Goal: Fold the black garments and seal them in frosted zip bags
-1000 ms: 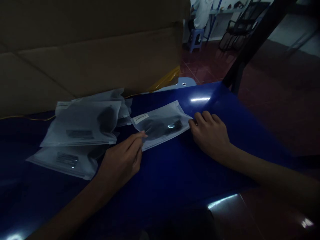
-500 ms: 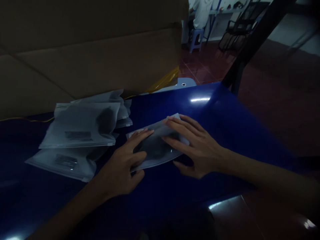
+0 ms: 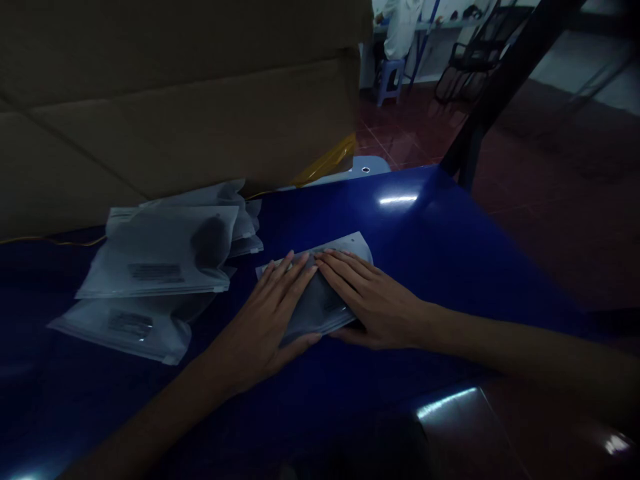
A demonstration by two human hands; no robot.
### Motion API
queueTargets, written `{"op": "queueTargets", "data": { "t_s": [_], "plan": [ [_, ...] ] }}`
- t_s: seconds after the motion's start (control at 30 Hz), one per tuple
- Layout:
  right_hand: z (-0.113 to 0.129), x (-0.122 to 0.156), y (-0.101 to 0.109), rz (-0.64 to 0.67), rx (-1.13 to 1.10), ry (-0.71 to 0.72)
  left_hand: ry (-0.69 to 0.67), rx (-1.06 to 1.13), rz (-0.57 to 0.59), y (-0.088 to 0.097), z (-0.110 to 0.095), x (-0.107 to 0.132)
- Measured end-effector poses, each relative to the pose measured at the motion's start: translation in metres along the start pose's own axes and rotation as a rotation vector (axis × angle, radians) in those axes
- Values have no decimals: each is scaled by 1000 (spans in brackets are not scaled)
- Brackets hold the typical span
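Observation:
A frosted plastic zip bag (image 3: 320,307) lies on the blue tabletop (image 3: 425,267), something dark showing faintly inside it. My left hand (image 3: 273,317) rests flat over the bag's left part, fingers stretched out and thumb at the near edge. Across its right part my right hand (image 3: 373,297) is laid with fingers extended, their tips close to the left fingertips. Both hands are open and press on the bag without gripping it. Much of the bag is hidden beneath them. To the left is a pile of similar frosted bags (image 3: 160,247) with dark contents and printed labels.
A large cardboard box (image 3: 200,127) stands along the table's far side, with yellow tape (image 3: 327,162) at its lower corner. Behind the table's edge shows a pale stool top (image 3: 370,164). Farther back, a person (image 3: 400,30) sits on a blue stool (image 3: 390,77) near a black chair (image 3: 487,50).
Both hands have flattened onto the bag and come closer together. My right hand has slid left, uncovering the bag's far right corner; the left fingers have straightened.

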State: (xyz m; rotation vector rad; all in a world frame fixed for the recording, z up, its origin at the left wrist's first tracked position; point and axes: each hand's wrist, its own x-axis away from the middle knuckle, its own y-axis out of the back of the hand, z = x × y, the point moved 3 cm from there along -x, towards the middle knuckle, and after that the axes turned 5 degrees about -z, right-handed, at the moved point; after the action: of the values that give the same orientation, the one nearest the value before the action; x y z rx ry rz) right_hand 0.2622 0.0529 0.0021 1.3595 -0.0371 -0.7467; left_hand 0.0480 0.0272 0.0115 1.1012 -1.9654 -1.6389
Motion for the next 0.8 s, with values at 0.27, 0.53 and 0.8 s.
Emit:
{"op": "queueTargets", "data": {
  "t_s": [0.27, 0.53, 0.8],
  "plan": [
    [2, 2, -2, 42, -38, -31, -65, -65, 36, -4, 0, 2],
    [3, 1, -1, 72, -33, -44, -54, -46, 69, -3, 1, 3],
    [2, -1, -1, -4, 100, 29, -59, -85, 22, -5, 2, 2]
  ]
}}
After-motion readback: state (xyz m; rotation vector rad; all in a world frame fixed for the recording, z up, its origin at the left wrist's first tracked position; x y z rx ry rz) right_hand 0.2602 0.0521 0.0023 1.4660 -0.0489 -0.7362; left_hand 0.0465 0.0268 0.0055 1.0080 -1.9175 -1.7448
